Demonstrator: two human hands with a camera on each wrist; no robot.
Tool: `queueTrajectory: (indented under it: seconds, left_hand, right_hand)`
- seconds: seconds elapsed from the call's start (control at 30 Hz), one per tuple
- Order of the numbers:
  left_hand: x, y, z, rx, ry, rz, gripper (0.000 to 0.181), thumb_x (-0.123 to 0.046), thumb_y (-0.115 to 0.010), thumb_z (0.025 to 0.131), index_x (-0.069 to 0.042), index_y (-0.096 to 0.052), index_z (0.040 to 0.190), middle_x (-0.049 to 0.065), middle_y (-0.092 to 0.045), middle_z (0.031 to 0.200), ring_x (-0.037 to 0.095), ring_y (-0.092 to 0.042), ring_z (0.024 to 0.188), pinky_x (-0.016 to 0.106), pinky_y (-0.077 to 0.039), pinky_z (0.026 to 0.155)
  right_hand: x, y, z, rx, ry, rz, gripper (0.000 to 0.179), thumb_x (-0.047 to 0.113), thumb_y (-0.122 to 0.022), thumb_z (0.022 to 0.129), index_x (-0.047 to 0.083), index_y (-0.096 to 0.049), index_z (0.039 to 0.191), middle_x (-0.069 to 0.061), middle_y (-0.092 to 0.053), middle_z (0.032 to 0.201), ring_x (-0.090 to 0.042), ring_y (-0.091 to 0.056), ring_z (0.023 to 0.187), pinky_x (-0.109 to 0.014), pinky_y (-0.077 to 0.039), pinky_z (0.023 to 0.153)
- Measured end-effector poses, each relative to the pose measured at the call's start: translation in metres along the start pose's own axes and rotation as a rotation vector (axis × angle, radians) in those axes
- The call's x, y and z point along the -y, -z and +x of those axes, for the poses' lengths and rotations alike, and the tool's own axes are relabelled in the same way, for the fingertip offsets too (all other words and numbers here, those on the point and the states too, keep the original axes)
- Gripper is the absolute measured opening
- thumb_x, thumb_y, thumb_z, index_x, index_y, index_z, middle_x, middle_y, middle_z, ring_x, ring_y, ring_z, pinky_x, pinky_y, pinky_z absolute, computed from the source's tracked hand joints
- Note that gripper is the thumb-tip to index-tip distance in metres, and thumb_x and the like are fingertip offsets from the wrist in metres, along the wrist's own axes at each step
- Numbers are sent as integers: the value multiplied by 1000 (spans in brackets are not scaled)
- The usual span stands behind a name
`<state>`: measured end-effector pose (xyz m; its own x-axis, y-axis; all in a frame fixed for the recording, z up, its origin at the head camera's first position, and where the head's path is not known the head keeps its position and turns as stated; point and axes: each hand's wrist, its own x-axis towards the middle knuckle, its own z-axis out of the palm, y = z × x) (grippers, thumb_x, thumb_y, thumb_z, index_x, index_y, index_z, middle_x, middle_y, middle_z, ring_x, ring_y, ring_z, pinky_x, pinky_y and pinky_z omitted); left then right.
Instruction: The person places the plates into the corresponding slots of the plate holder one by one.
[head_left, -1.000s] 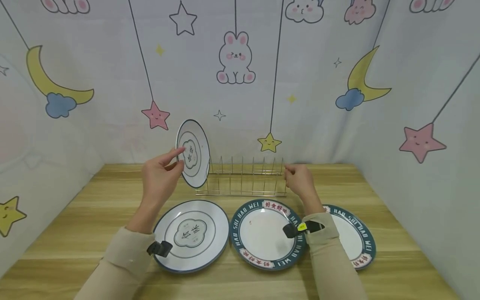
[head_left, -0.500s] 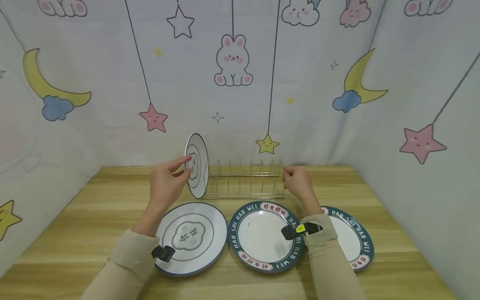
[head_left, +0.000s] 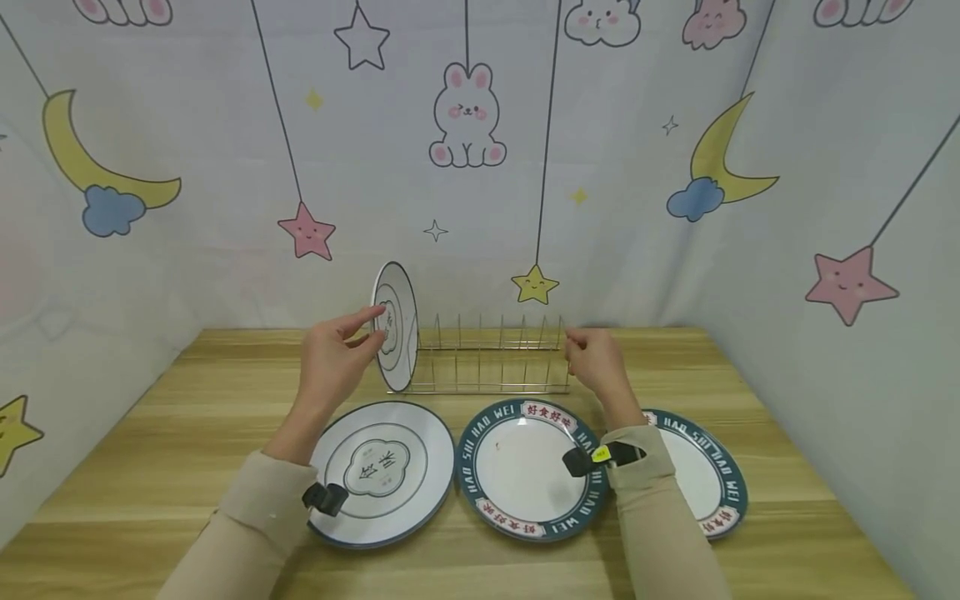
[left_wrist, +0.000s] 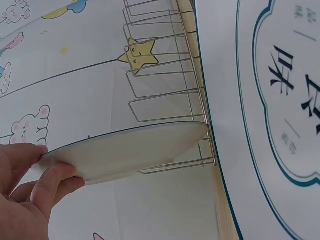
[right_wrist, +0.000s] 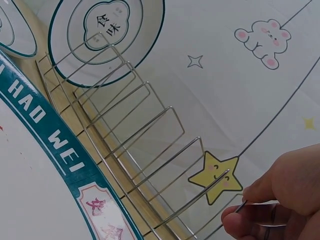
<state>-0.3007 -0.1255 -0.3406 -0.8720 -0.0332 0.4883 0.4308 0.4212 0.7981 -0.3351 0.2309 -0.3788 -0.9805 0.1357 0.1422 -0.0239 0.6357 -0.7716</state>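
A wire dish rack [head_left: 480, 388] stands at the back of the table. In its leftmost part a white plate with a dark rim [head_left: 401, 342] is upright, its printed face toward the right. My left hand [head_left: 333, 358] pinches that plate's left edge between thumb and fingers. In the left wrist view the lower edge of the pinched plate [left_wrist: 130, 150] sits between the wires. At the rack's right end my right hand [head_left: 596, 358] pinches the end wire, seen closer in the right wrist view, where thumb and fingers of the hand [right_wrist: 275, 200] close on it.
In front of the rack lie a white plate with a blue rim [head_left: 330, 467], a green-rimmed plate [head_left: 517, 475] and another green-rimmed plate [head_left: 697, 475], partly behind the right forearm. A patterned cloth [head_left: 622, 250] hangs behind the wooden table [head_left: 795, 508].
The left hand has moved right and slightly down with the plate, bringing it into the rack's left end and turning it more edge-on. The right hand has stayed at the rack's right end.
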Motion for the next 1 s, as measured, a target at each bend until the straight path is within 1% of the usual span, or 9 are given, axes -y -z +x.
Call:
queueTrajectory:
  seconds: [0.1, 0.27, 0.37, 0.43, 0.57, 0.67, 0.87, 1.0]
  left_hand:
    - [2, -2, 0, -4, -9, -11, 34, -1, -69, 91, -4, -68, 125, 14, -59, 134, 32, -65, 110, 17, -55, 70]
    - [5, -8, -1, 1, -17, 5, 35, -1, -69, 91, -4, -68, 125, 15, -59, 134, 30, -57, 122, 20, -55, 79]
    - [6, -10, -3, 8, -5, 19, 35, -2, -69, 91, -5, -67, 127, 15, -58, 135, 30, -57, 122, 22, -54, 81]
    - [6, -10, -3, 10, -10, 21, 36, -1, -68, 92, -6, -67, 127, 16, -57, 136, 32, -57, 122, 22, -54, 82]
    - [7, -8, -1, 31, -5, 8, 39, 0, -67, 92, -7, -65, 130, 17, -53, 140, 36, -58, 119, 21, -54, 81]
    - [8, -7, -1, 54, 22, -1, 42, 0, -65, 93, -9, -62, 134, 18, -48, 145, 39, -58, 117, 21, -54, 80]
    - [6, -3, -4, 117, 76, -30, 47, -1, -60, 95, -11, -56, 140, 15, -36, 154, 36, -54, 123, 25, -54, 82]
    - [5, 1, -7, 130, 95, -13, 46, -6, -60, 96, -12, -55, 141, 12, -35, 155, 34, -52, 126, 27, -53, 86]
  right_hand:
    - [0, -1, 1, 2, -1, 2, 33, 15, -51, 104, 6, -62, 133, -12, -62, 96, -24, -60, 78, -29, -49, 62]
    - [0, -2, 0, 6, 1, 10, 34, 15, -52, 104, 6, -60, 136, -13, -63, 98, -24, -60, 78, -29, -49, 63]
    - [0, -3, -1, 10, 6, 12, 35, 15, -52, 104, 6, -58, 137, -14, -63, 100, -23, -60, 78, -29, -49, 62]
    - [-1, -3, -1, 11, 11, 16, 36, 14, -52, 104, 5, -57, 138, -15, -63, 101, -23, -61, 78, -29, -49, 62]
    - [0, -2, -1, 13, 23, 17, 36, 14, -52, 103, 4, -57, 138, -14, -64, 101, -24, -63, 80, -29, -50, 63]
    - [1, -1, -1, 18, 25, 14, 35, 15, -52, 103, 4, -59, 136, -14, -64, 100, -25, -65, 81, -29, -51, 65]
    - [0, -2, -1, 29, 10, 13, 36, 15, -52, 104, 6, -57, 138, -13, -65, 100, -24, -65, 80, -30, -51, 66]
    - [0, -2, 0, 37, 9, 22, 38, 15, -53, 103, 5, -55, 140, -14, -65, 102, -25, -66, 80, -30, -51, 64]
